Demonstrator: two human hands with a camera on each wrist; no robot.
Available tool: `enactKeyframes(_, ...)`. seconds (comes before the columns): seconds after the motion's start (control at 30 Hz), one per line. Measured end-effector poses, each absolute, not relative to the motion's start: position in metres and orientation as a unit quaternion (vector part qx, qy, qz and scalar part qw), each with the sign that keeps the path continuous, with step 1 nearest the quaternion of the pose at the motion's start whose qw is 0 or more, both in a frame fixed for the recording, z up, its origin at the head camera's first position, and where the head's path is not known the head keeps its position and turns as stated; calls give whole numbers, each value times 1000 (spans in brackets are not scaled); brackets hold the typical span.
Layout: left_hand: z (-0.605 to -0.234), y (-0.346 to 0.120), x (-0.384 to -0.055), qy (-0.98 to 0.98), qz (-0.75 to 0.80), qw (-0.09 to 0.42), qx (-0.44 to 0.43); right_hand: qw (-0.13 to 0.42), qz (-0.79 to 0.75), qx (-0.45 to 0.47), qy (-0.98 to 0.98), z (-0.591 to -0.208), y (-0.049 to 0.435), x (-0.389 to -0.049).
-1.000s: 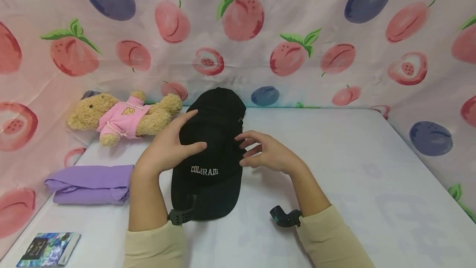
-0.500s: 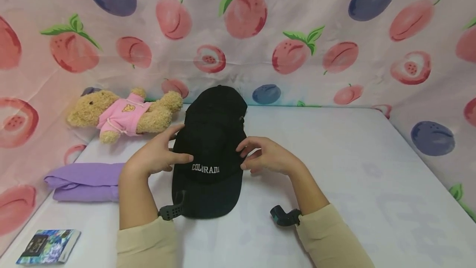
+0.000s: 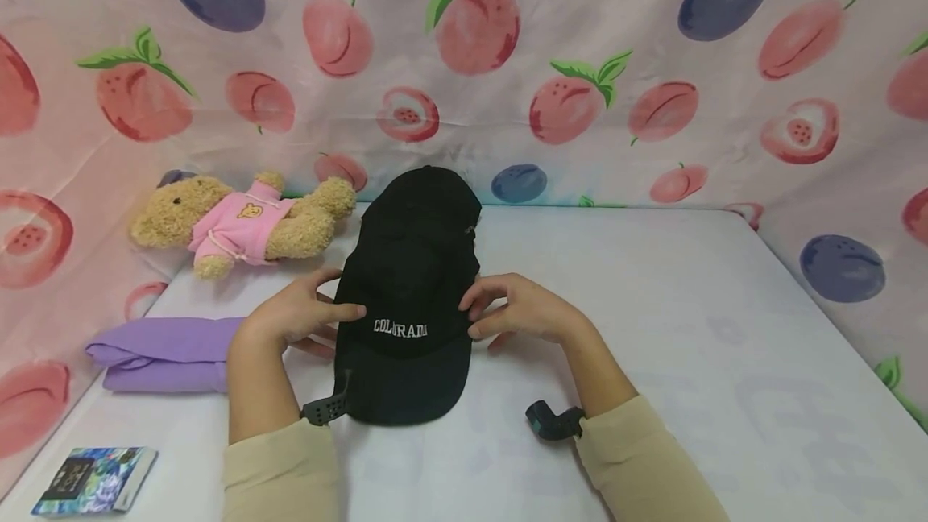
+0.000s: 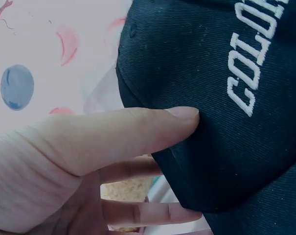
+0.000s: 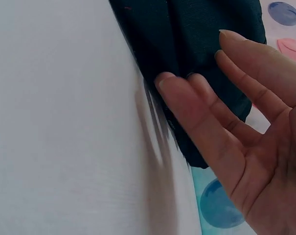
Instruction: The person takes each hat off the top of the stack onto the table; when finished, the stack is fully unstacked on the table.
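A black baseball cap (image 3: 415,264) with white "COLORADO" lettering lies on the white tabletop, brim toward me. On its left side is my left hand (image 3: 293,319). The left wrist view shows the straight thumb (image 4: 138,128) on the crown beside the lettering, while the other fingers reach the cap's edge, some tips hidden behind it. My right hand (image 3: 529,312) is at the cap's right side, its fingers spread and slightly bent. Fingertips meet or nearly meet the dark fabric (image 5: 196,34) in the right wrist view; firm contact cannot be told.
Back left, a teddy bear (image 3: 242,224) in a pink top lies on its side. A folded purple cloth (image 3: 167,354) is left of my left forearm, and a small colourful book or box (image 3: 94,480) sits front left. A fruit-patterned curtain (image 3: 471,87) surrounds the white table (image 3: 652,304).
My left hand has come down and left from above the crown to the cap's left side, thumb near the lettering. My right hand has shifted slightly lower. The cap stays in place.
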State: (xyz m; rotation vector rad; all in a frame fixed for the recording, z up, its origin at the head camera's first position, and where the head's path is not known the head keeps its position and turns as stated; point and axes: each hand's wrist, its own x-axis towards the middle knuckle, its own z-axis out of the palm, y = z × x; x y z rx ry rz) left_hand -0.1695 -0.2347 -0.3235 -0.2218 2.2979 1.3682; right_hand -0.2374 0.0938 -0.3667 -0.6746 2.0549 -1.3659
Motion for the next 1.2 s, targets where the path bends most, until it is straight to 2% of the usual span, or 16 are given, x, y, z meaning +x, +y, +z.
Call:
enactKeyframes(0.3, -329, -236, -170, 838, 492, 223, -78, 291, -518, -254, 763, -373, 92, -236)
enactKeyframes(0.73, -331, -236, -171, 838, 493, 220, -78, 252, -540, -246, 765, -376, 86, -236)
enactKeyframes(1.2, -332, -237, -173, 836, 502, 213, -63, 235, -593, -161, 753, -374, 87, -239)
